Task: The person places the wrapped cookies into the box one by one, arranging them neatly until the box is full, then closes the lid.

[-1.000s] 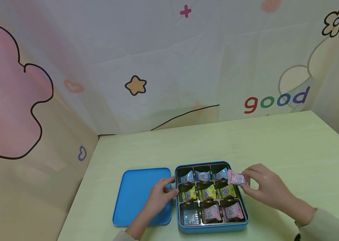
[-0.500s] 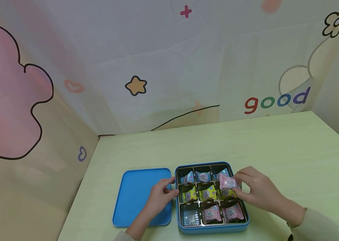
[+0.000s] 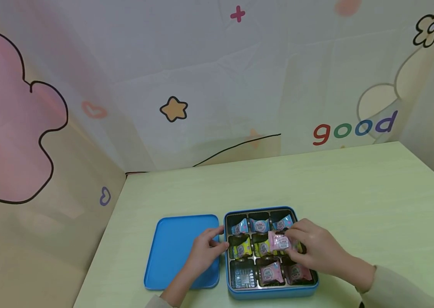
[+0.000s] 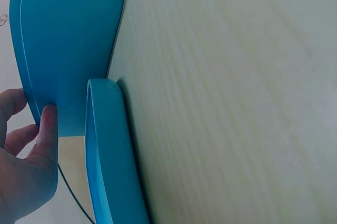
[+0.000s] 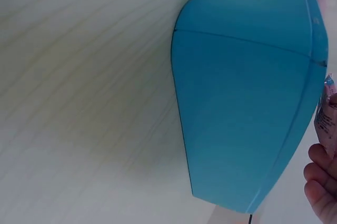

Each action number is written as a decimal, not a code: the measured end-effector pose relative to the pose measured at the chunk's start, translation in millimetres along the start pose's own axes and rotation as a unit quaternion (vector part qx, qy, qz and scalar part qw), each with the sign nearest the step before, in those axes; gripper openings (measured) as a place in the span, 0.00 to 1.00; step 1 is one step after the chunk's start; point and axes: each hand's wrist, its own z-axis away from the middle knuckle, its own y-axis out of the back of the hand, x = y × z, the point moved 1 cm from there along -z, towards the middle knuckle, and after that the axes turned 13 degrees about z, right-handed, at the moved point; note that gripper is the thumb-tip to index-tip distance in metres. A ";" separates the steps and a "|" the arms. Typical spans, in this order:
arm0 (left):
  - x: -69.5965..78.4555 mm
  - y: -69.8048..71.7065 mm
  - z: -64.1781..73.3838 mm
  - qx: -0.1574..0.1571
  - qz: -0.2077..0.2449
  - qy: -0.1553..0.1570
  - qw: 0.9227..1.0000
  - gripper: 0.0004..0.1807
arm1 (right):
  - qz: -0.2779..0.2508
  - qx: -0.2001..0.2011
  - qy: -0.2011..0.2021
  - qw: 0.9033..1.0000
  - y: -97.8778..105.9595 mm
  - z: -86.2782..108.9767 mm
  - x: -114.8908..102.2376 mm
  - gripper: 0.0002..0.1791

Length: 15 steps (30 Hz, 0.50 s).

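Observation:
A blue tin [image 3: 272,293] with a divided tray holds wrapped candies: blue ones [image 3: 260,225] in the far row, yellow ones [image 3: 242,248] in the middle, pink ones [image 3: 271,273] in the near row. The near-left compartment [image 3: 244,274] has no candy. My right hand [image 3: 319,248] pinches a pink wrapped candy [image 3: 280,242] above the middle row, partly covering the yellow candies there. On the tin's left side, my left hand [image 3: 204,251] rests its thumb and finger against the wall and rim. The left wrist view shows that thumb [image 4: 48,124] on the tin's side.
A blue lid [image 3: 180,248] lies left of the tin, partly beneath my left forearm in view. The pale green table [image 3: 355,192] reaches back to a printed cloth wall [image 3: 217,85], and another cloth side stands at left.
My right hand has carried the pink candy leftward from the tin's right edge to over the middle row. My left hand, the tin and the lid have stayed put.

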 end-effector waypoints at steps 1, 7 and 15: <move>1.9 -0.1 0.9 0.000 0.001 0.001 1.000 0.27 | -0.001 0.000 0.001 1.000 -0.6 -0.6 -1.2 0.12; 24.2 -2.7 8.5 0.001 -0.011 0.005 1.000 0.25 | -0.020 0.004 0.013 1.000 -2.7 -3.8 -8.4 0.11; 8.6 0.3 4.1 -0.003 -0.012 -0.002 1.000 0.26 | -0.030 0.009 0.028 0.999 -7.0 -8.0 -16.1 0.12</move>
